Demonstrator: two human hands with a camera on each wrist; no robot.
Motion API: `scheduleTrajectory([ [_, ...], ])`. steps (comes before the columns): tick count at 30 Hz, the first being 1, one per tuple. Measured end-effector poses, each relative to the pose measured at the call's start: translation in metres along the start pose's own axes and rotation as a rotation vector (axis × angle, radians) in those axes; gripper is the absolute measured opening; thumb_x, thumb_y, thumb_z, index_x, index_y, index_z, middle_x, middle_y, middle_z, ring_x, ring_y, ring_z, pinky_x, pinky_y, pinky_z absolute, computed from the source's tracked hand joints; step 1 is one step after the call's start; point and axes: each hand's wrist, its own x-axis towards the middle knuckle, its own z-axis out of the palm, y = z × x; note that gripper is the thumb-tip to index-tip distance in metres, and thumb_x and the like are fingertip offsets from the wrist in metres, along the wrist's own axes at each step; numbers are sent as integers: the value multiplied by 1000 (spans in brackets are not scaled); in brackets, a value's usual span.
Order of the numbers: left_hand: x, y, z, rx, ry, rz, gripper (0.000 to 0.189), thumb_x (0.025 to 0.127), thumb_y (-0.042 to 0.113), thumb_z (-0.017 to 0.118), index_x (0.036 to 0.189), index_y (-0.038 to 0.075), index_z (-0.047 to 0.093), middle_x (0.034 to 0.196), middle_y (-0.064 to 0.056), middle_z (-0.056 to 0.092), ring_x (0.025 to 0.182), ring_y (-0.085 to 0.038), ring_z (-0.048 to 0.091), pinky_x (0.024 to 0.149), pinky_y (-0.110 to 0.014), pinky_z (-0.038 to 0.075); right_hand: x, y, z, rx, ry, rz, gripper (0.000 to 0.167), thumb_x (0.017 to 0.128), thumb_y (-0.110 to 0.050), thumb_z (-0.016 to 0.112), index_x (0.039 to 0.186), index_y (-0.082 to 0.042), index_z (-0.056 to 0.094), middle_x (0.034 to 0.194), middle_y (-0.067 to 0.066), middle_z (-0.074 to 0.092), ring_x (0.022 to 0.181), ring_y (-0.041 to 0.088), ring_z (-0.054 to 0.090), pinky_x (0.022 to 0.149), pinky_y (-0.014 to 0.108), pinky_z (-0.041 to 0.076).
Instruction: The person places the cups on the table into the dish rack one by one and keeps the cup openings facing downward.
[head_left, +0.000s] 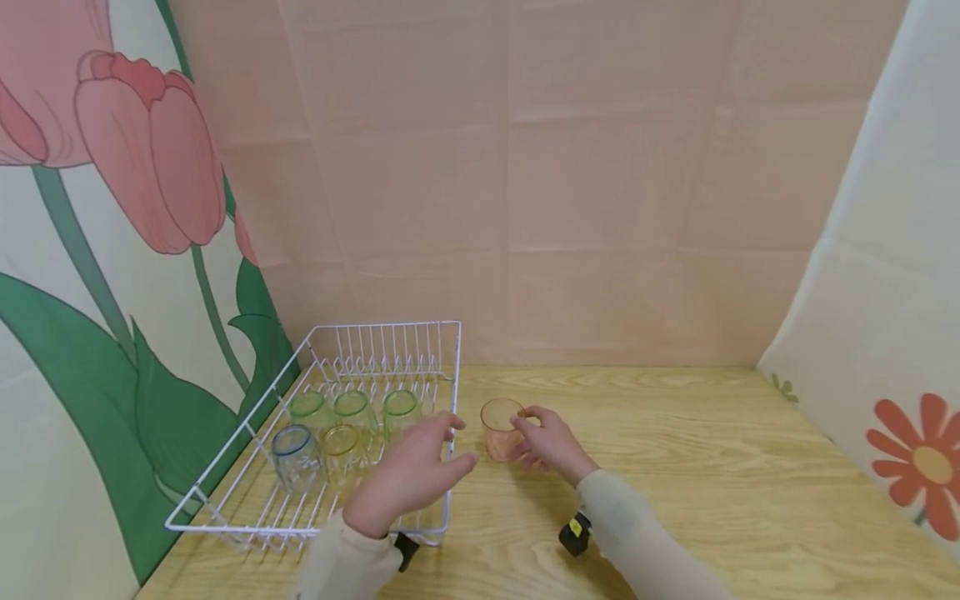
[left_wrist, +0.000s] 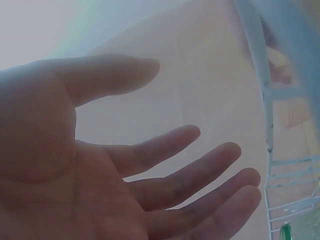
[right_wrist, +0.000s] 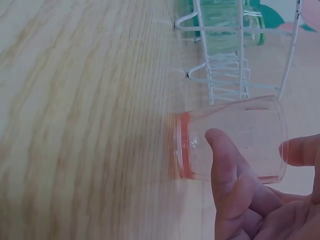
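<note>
A pink-orange tumbler (head_left: 501, 429) stands upright on the table to the right of the dish rack, its base at the tabletop. My right hand (head_left: 551, 444) holds it from the right, with the thumb near the rim and fingers along the side. In the right wrist view the clear wall of the tumbler (right_wrist: 230, 142) shows the fingers against it. My left hand (head_left: 412, 473) hovers over the right side of the white wire dish rack (head_left: 307, 531), thumb and fingers spread. Nothing lies in the left palm (left_wrist: 65, 175) in the left wrist view.
Inside the rack, three green glasses (head_left: 354, 408) form a back row. A blue-rimmed glass (head_left: 298, 458) and a yellow-rimmed glass (head_left: 342, 454) stand before them. Wooden tabletop (head_left: 712, 467) extends to the right; a pink cloth wall (head_left: 600, 208) closes the back.
</note>
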Motion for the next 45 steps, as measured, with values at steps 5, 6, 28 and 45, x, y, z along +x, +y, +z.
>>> scheduleTrajectory([
  [5, 6, 5, 5, -13, 25, -9, 42, 92, 32, 66, 124, 6, 61, 117, -15, 67, 102, -30, 64, 77, -47, 53, -1, -1, 0, 5, 10, 12, 49, 102, -34, 51, 138, -1, 49, 85, 17, 75, 64, 28, 69, 49, 27, 42],
  [6, 7, 6, 6, -22, 41, -11, 41, 92, 32, 66, 123, 7, 61, 117, -15, 67, 100, -29, 64, 77, -46, 53, -2, -2, 0, 1, 12, 13, 48, 102, -32, 50, 139, -1, 49, 85, 17, 75, 65, 27, 69, 50, 28, 42],
  [28, 10, 7, 8, -76, 145, -39, 33, 92, 29, 67, 117, 8, 64, 106, -7, 68, 92, -23, 65, 74, -40, 53, -36, -24, -15, -81, 37, -49, 38, 99, -23, 48, 132, -6, 58, 74, 6, 74, 58, 20, 66, 48, 27, 39],
  [45, 12, 2, 11, -64, 114, -38, 44, 100, 36, 57, 128, 2, 59, 102, -7, 66, 88, -20, 63, 75, -40, 52, -69, -50, -27, -45, -7, -139, 35, 99, -18, 50, 129, -3, 59, 68, 8, 72, 60, 28, 69, 52, 33, 52],
])
